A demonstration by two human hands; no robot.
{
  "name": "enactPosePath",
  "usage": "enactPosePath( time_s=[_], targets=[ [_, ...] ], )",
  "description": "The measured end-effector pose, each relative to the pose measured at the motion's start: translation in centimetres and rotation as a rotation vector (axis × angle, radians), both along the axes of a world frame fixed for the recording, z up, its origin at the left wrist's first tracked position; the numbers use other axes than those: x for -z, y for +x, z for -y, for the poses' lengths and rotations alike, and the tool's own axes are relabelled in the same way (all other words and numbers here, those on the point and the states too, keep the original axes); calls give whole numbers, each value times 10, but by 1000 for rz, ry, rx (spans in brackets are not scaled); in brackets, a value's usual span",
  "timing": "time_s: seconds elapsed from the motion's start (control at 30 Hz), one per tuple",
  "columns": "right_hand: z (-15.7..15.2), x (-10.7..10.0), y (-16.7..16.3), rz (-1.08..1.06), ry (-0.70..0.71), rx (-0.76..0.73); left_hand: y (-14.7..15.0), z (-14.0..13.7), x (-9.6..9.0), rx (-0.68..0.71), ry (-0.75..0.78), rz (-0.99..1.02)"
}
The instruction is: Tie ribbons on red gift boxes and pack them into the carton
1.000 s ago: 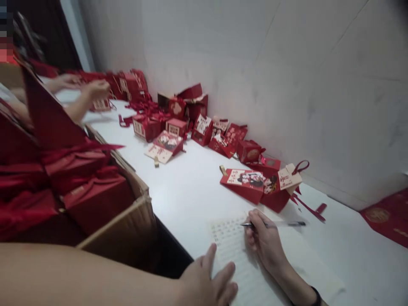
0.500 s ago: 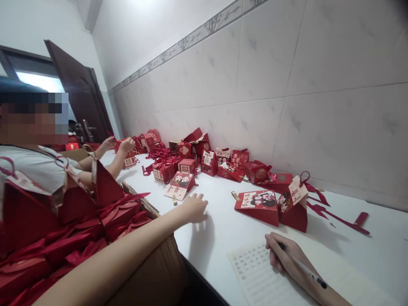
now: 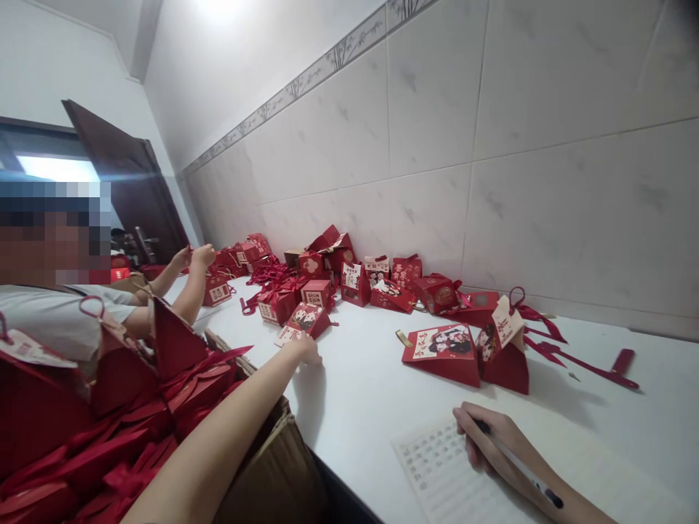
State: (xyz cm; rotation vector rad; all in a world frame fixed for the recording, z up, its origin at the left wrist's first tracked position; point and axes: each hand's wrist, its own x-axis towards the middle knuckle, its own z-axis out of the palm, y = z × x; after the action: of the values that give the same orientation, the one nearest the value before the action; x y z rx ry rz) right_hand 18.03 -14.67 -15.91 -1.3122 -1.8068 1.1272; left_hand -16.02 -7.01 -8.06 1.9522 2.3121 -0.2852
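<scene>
Ideally, we handle the box (image 3: 307, 318) gently; we can't tell if our left hand (image 3: 306, 351) grips it; our right hand (image 3: 494, 431) clamps the pen (image 3: 521, 466).

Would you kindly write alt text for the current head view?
A person's left hand is close to a printed red box on a white table, while the right hand holds a pen over a lined page. A co-worker is beyond a carton of red boxes.
</scene>
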Motion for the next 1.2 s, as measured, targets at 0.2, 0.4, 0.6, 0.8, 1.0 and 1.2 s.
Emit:
enactPosePath(
  time_s=[0.2,0.4,0.6,0.8,1.0,1.2],
  targets=[
    [2,-3,2,57,68,-50,0,9,-7,-145,103,-84],
    [1,1,1,59,45,-40,11,22,-21,-40,391,-70],
    [0,5,4,44,27,-28,19,35,-25,63,430,36],
    [-2,7,7,76,35,-33,30,45,-53,108,606,188],
    [1,3,6,47,151,-35,60,58,-84,281,606,392],
    [7,-8,6,-86,415,127,110,86,-95,572,355,579]
  ],
)
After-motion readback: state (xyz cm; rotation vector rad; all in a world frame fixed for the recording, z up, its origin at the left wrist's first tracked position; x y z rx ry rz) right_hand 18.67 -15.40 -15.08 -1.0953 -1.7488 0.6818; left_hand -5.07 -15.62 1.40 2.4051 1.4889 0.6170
